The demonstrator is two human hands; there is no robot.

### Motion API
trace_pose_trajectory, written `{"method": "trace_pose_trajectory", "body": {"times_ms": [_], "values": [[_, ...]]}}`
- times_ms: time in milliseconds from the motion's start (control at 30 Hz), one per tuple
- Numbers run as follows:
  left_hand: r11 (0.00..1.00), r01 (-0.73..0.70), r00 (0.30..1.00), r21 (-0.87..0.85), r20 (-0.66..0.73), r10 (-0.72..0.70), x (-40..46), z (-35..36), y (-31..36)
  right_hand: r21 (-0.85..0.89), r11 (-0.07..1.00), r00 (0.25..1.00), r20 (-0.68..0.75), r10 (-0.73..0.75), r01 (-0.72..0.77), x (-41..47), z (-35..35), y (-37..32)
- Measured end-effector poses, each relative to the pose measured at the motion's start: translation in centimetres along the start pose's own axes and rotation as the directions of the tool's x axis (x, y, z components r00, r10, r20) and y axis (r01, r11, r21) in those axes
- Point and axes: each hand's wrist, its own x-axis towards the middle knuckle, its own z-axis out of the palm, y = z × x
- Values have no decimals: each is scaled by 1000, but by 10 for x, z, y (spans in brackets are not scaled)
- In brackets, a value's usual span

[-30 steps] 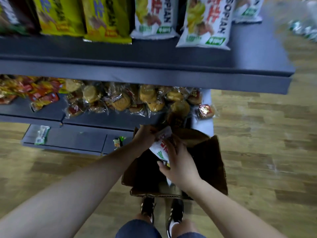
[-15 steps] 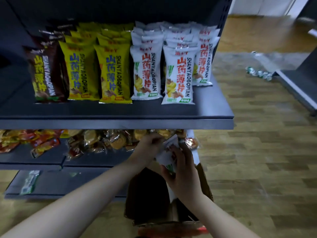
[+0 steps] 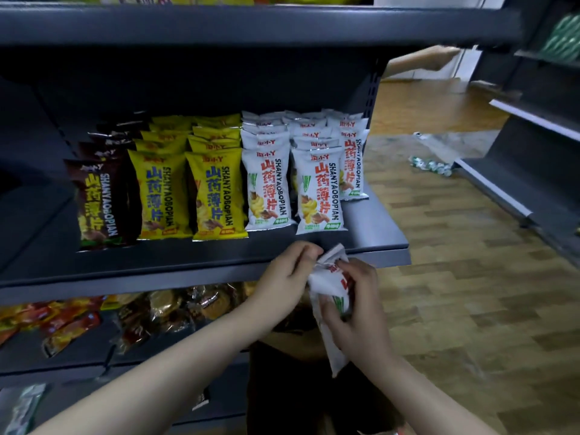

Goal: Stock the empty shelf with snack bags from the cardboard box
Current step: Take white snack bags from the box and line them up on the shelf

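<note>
While both hands grip it, white snack bag (image 3: 328, 285) w/ red lettering crumples.

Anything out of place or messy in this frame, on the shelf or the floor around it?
Yes. Small green and white packets lie loose on the wooden floor beside clear plastic wrap, right of the shelf. The bag rows on the shelf stand tidy. Both hands, left and right, hold a white bag.
</note>
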Motion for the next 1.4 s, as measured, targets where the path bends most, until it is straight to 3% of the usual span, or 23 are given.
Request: {"method": "trace_pose_trajectory", "body": {"times_ms": [133,233,333,500,700,933,1200,1400], "values": [[997,-76,997,-10,-15,75,14,-11,16,-54,999,998,-67,-8,4,34,-8,-10],[960,-185,979,208,-51,199,34,-17,22,-101,995,991,-132,4,-18,63,-14,-12],[858,-273,940,434,-67,333,60,-15,22,-135,990,982,-190,0,-26,92,-19,-8],[647,-284,895,708,-47,443,99,6,19,-197,978,971,-240,17,-66,136,-22,8],[444,-161,922,881,-26,385,126,30,11,-210,960,959,-253,128,-184,179,-21,36],[250,-95,921,963,-10,389,141,28,-7,-194,961,956,-253,147,-199,214,-15,63],[191,-138,862,972,23,507,153,23,-18,-230,939,951,-232,203,-256,233,11,83],[70,-130,829,989,70,555,158,16,-27,-362,882,948,-215,236,-302,228,29,87]]}}
